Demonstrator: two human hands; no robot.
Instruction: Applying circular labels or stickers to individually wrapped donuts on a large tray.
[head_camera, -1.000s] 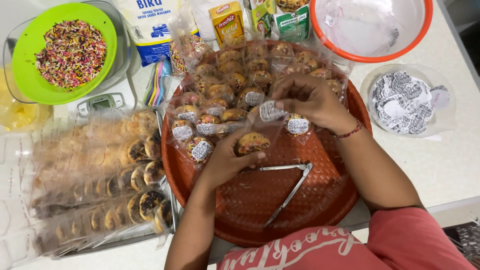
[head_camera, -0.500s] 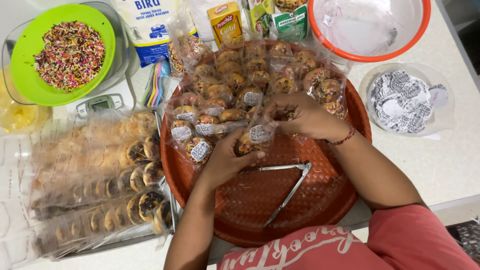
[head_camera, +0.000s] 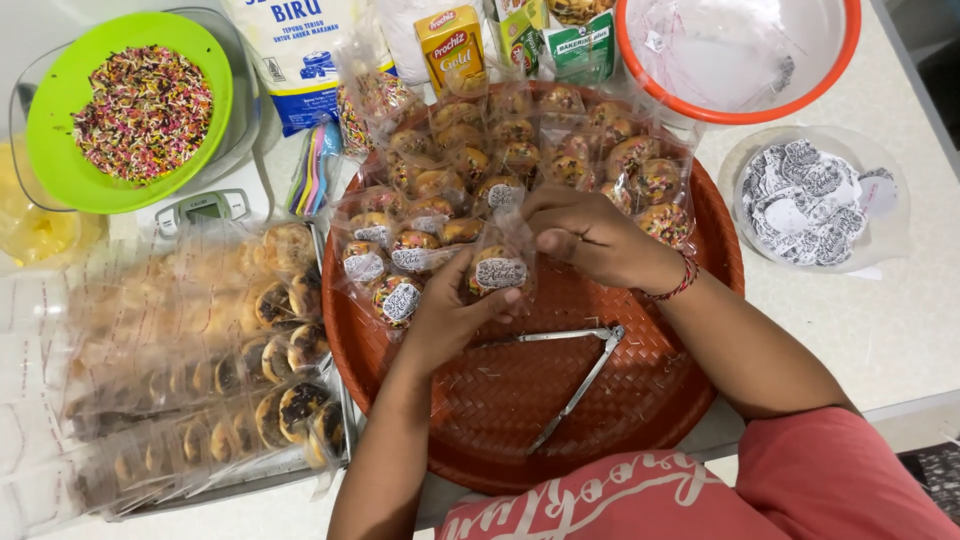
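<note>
I see both hands meet over the round woven red tray (head_camera: 640, 400). My left hand (head_camera: 447, 315) pinches a small clear cookie bag (head_camera: 500, 262) from below, thumb and fingers closed on it. My right hand (head_camera: 590, 235) comes at the bag's top from the right, fingers curled tight on the plastic there. The bag stands nearly upright, its long side running away from me, and it lies between the two hands, so both are just as near. A round white sticker with dark print sits on its front.

More bagged cookies (head_camera: 520, 150) fill the far half of the tray, many with the same round sticker. Metal tongs (head_camera: 575, 375) lie on the near half, just below the hands. Right of the tray sits a clear tub of spare stickers (head_camera: 810, 200). Left of the tray is a metal pan of cookie rows (head_camera: 200, 370). Beyond the tray's far left stands a green bowl of coloured sprinkles (head_camera: 135, 105), and behind the tray are a yellow box (head_camera: 452, 45) and a white flour bag with blue print (head_camera: 300, 50).
</note>
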